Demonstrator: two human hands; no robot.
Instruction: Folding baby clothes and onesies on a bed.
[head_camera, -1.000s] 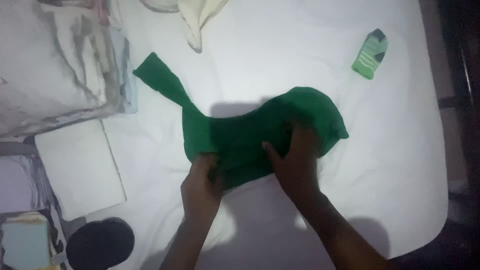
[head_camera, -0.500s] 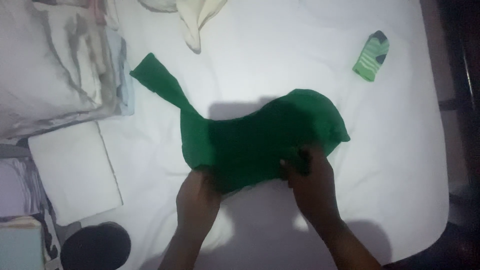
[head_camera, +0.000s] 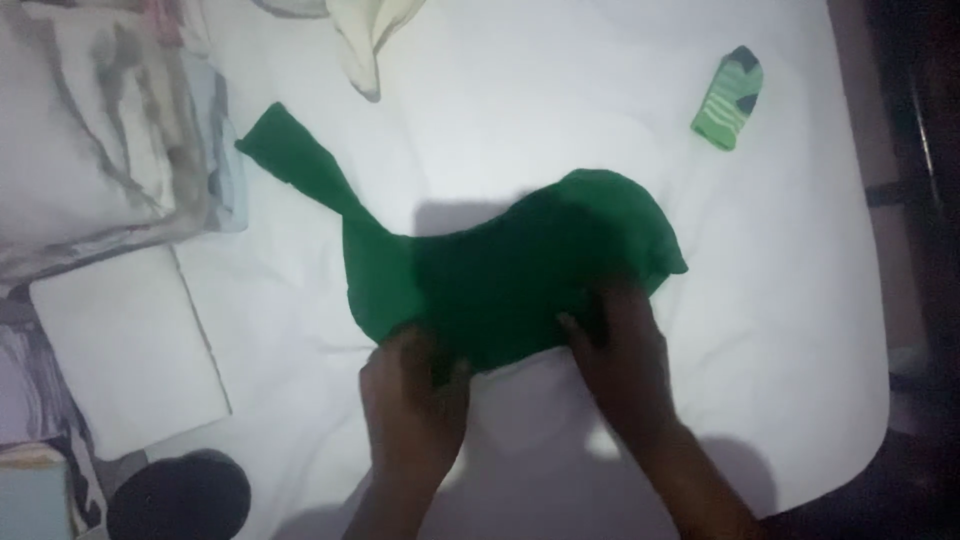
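A dark green garment (head_camera: 500, 265) lies bunched on a white bed sheet (head_camera: 560, 120), with one sleeve (head_camera: 295, 165) stretched out to the upper left. My left hand (head_camera: 412, 400) grips the garment's near edge on the left. My right hand (head_camera: 622, 355) holds the same near edge further right, fingers curled into the cloth. Both forearms come in from the bottom of the view.
A small green striped sock (head_camera: 730, 97) lies at the upper right. A cream cloth (head_camera: 365, 35) hangs in at the top. Folded pale laundry (head_camera: 90, 130) and a white folded piece (head_camera: 125, 350) sit at the left, a dark round object (head_camera: 180, 495) at bottom left. The bed's edge runs along the right.
My right hand slid from the middle of the garment down to its near edge. My left hand shifted slightly right along that edge. The view drifted a little.
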